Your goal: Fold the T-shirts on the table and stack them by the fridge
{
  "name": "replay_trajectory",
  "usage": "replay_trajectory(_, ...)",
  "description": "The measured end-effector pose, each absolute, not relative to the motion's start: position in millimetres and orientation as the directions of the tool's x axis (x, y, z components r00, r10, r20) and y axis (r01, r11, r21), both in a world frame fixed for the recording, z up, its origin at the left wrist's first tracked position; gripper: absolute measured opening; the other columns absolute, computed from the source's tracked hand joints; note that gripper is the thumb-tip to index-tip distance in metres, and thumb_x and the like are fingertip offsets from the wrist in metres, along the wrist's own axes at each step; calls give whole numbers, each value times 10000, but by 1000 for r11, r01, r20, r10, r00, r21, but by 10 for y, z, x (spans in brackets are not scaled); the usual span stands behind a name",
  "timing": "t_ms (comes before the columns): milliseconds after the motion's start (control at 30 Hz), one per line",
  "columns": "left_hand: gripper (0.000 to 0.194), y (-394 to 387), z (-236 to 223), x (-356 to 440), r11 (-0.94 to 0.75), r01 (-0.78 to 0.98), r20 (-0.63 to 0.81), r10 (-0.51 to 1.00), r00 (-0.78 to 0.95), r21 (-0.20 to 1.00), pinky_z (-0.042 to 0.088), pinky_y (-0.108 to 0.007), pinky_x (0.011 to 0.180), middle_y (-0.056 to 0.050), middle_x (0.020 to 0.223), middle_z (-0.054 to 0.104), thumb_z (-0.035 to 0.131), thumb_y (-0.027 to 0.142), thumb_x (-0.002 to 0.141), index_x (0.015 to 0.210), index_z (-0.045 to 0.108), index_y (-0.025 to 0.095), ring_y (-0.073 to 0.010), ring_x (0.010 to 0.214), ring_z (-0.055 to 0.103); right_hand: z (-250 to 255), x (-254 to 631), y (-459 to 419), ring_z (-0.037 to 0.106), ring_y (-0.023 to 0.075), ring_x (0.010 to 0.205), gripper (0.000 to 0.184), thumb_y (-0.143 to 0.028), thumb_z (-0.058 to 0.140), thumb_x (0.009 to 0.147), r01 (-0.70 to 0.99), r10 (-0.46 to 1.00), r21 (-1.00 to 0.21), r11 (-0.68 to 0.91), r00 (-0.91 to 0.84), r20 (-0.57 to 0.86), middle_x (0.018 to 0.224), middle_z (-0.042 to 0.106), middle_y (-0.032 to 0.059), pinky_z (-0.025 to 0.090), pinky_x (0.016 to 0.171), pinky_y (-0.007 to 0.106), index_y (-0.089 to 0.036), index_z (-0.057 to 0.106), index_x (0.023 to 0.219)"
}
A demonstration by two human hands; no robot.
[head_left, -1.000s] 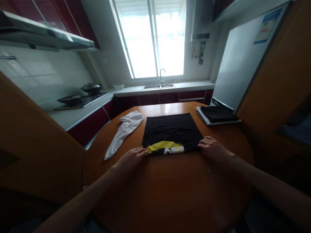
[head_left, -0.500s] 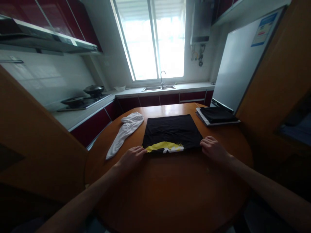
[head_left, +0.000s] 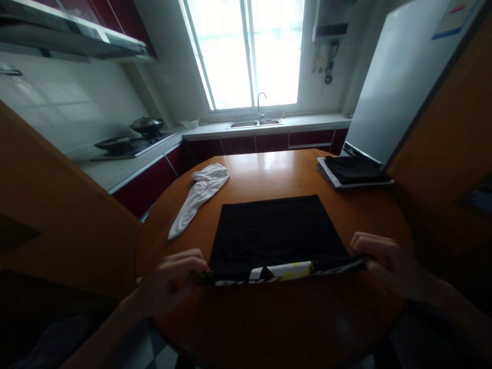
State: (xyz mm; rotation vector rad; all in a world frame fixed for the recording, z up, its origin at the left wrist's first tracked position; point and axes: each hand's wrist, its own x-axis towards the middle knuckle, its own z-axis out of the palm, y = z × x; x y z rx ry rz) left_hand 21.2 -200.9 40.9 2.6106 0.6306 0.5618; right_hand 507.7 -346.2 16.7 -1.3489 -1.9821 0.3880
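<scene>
A black garment, with a yellow and white print showing along its near edge, lies spread on the wooden table. My left hand pinches its near left corner, and my right hand grips the near right corner. Between the two hands the near edge is pulled taut and raised a little towards me. The garment's exact kind is not clear. To the left, a crumpled white cloth stretches across the table, apart from both hands.
Folded dark and white clothes are stacked at the table's right rear. Beyond the table run a counter with a sink and, on the left, a stove with pans. A refrigerator stands at right.
Both hands have moved nearer to me and farther apart, drawing the black garment's near edge along. The garment now sits closer on the table. The view has tilted slightly downward.
</scene>
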Motion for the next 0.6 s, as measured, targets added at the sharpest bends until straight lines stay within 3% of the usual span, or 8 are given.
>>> replay_trajectory(133,216,-1719,582,317,-704,415,325,664,673,576,518,-267,673,-66,861,713,516,236,847,954,691,173,-182,750,653,412,5071,-3107,552,174,652,82,-247,526,806,662,905,-672,332,-22,426,736,608,18,446,601,284,-217,601,818)
replay_trajectory(267,333,-1127,532,570,-599,536,296,784,546,595,510,-249,648,-41,890,728,513,267,765,1005,713,153,-180,756,647,396,5148,-2386,585,170,675,154,-271,532,744,679,910,-702,217,119,397,735,651,5,448,607,264,-195,653,801)
replay_trajectory(467,314,-365,-40,850,-585,611,208,791,576,533,446,-218,573,4,691,680,510,260,743,915,742,139,-131,592,572,-260,5228,-1532,669,203,731,186,-268,569,667,635,951,-770,56,201,236,744,732,48,501,691,289,-169,707,741)
replay_trajectory(600,302,-165,-181,842,-591,598,175,775,608,542,450,-215,582,-2,703,699,507,240,752,898,753,142,-135,608,594,-466,5313,-1379,689,206,737,197,-253,579,687,623,956,-782,19,219,197,768,752,62,511,683,284,-158,733,764)
